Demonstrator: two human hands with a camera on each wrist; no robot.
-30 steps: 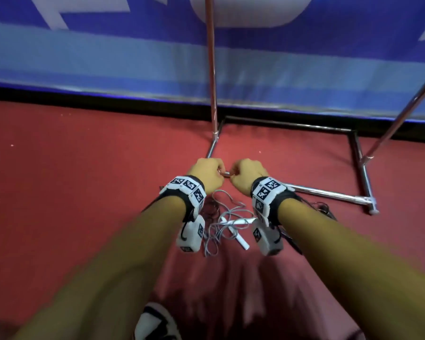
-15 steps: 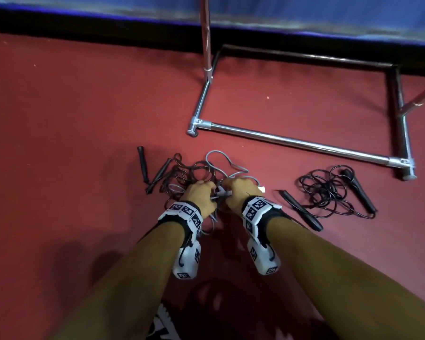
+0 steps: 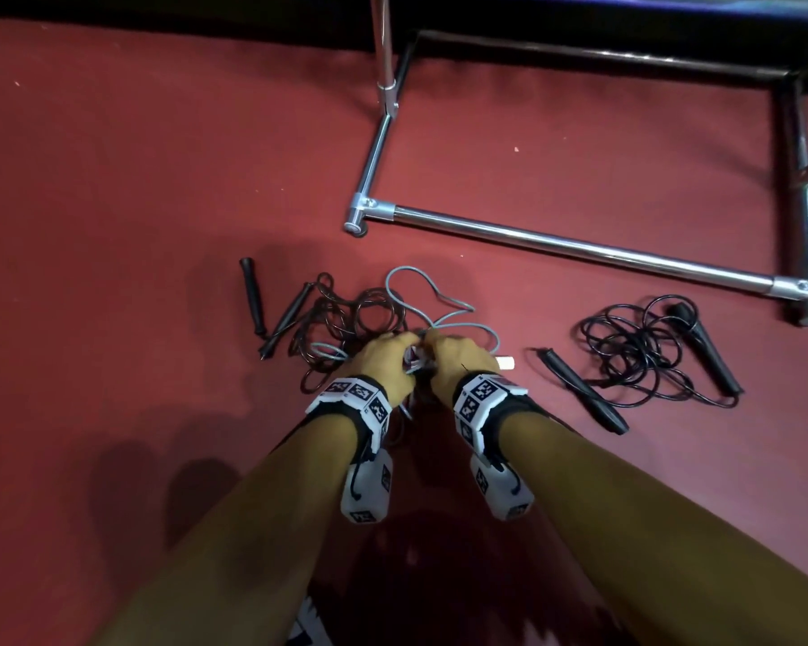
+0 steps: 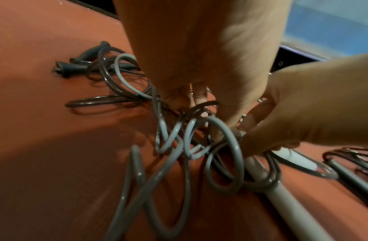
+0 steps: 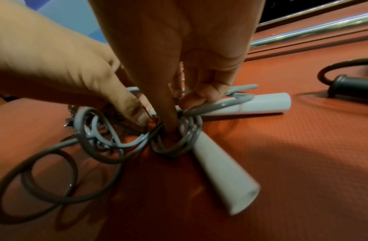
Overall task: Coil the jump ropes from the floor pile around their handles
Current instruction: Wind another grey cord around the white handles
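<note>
The grey jump rope (image 3: 444, 314) lies on the red floor (image 3: 136, 202) in the middle of the pile, its loops mixed with the loops of a dark brown rope (image 3: 346, 319) on the left. Its two white handles (image 5: 224, 169) lie spread apart like a V, and some turns of grey cord sit where they meet.

Both hands are down in this knot. The left hand (image 3: 386, 361) pinches the grey cord close to the handles, with curled fingers (image 5: 135, 112). The right hand (image 3: 458, 361) also closes on the cord there, one finger pushed down into the small loops; I cannot tell exactly which strand it holds.

To me this looks like an early step: the grey rope is being taken free from the others, and no coil is made yet. I think the next move needs the two handles brought together side by side and the loose cord pulled clear of the brown rope, otherwise the wrapping will drag it along.

Further right a black rope (image 3: 635, 352) lies alone with its handles, near a metal frame (image 3: 579, 244).
</note>
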